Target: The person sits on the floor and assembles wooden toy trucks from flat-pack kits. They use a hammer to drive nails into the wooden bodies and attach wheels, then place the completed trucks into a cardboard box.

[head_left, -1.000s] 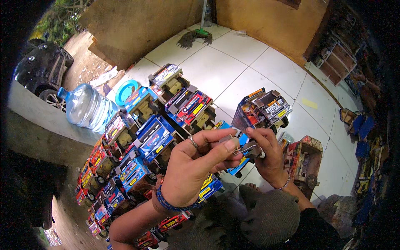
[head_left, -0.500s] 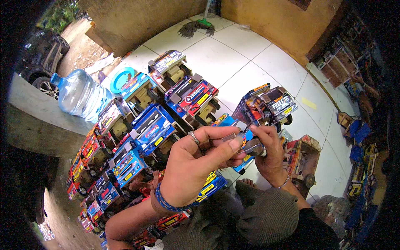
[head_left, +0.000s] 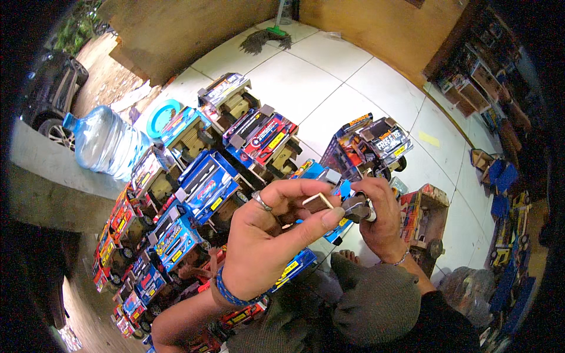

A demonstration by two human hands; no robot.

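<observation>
My left hand (head_left: 256, 241), with a ring and a blue braided bracelet, is closed with thumb and fingers around a small flat rectangular piece (head_left: 318, 202) with a pale edge. Close against it, my right hand (head_left: 379, 220) grips a small grey-brown rounded thing (head_left: 356, 207) with a whitish end, whose kind I cannot make out. A bit of bright blue (head_left: 343, 189) shows between the two hands; whether it belongs to either held thing is unclear. Below and left of my hands stand rows of printed toy trucks, among them a blue truck (head_left: 210, 183).
A black toy truck (head_left: 385, 141) and a wooden-backed truck (head_left: 422, 217) stand to the right. Farther off are a clear water jug (head_left: 109, 141), a turquoise basin (head_left: 160, 119) and a mop (head_left: 268, 39) on white tiles. More toy trucks (head_left: 518, 220) line the right side.
The flat piece has tilted, so its face and pale edge show more. Less of the blue bit is visible between my hands. The whole view has shifted slightly.
</observation>
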